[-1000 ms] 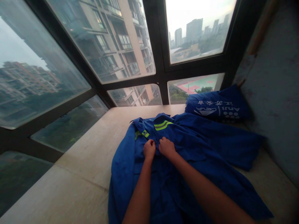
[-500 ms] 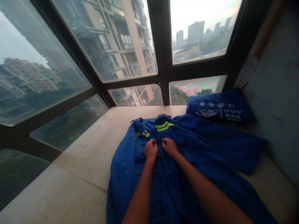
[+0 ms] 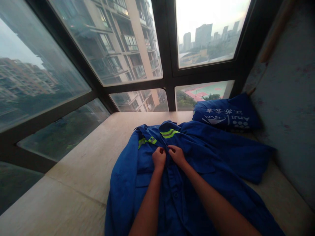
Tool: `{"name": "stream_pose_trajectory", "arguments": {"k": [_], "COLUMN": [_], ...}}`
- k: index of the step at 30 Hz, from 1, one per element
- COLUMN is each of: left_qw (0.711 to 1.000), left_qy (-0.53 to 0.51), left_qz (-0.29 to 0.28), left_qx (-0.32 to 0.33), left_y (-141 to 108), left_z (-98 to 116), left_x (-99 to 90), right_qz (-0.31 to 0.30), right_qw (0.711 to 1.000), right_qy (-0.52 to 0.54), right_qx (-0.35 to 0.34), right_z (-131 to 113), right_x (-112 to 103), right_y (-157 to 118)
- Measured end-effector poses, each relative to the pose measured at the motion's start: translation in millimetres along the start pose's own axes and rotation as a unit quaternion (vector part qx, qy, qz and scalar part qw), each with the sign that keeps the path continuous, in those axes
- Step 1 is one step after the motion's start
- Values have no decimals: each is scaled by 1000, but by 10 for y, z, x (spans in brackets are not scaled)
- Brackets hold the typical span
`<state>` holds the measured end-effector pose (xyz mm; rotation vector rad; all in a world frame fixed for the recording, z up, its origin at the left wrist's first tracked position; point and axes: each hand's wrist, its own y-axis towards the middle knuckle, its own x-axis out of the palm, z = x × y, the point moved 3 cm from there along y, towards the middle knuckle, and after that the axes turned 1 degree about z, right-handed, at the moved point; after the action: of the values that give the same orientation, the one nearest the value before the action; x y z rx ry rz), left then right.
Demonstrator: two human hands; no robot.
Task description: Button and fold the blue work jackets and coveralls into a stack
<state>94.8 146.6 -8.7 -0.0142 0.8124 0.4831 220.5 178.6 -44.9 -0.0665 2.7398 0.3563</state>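
A blue work jacket [image 3: 152,173] lies spread out, front side up, its collar toward the window. Yellow-green and grey reflective strips [image 3: 169,133] cross its chest. My left hand [image 3: 159,156] is closed at the left front edge, fingers curled against the cloth. Close beside it, my right hand [image 3: 176,154] pinches the opposite front edge near the middle opening. Whatever small part lies between the fingertips is hidden. Below the hands, a round button [image 3: 175,194] shows on the front strip. One sleeve stretches out to the right.
The jacket rests on a pale stone ledge [image 3: 81,170] with a seam across it. A folded blue cloth bundle [image 3: 226,113] with white lettering sits at the back right, against a patterned wall [image 3: 285,108]. Dark-framed windows [image 3: 169,72] border the left and far sides.
The hands have come slightly closer together at the jacket's front opening. The whole view has shifted a little, so the scene sits farther left.
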Motion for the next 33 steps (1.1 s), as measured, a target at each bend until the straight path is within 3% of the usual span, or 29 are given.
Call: {"name": "stream_pose_trajectory", "arguments": {"k": [8,19,33], "left_qw": [999,991,994], "left_qy": [-27,-120,-101], "left_qz": [19,2,-4], "left_qx": [19,55,43], "left_y": [-56,-54,-42], "left_z": [-107,-176,-198], "left_x": [89,72,88], "right_qz": [-3,-2,-61], "right_qw": [999,999,995], "right_qy": [-16,-39,-74], "right_qx": [-29,-32,-1], "right_z": [-38,-65,-101], "right_x": [54,39,51], "right_y": [-74,-79,-113]}}
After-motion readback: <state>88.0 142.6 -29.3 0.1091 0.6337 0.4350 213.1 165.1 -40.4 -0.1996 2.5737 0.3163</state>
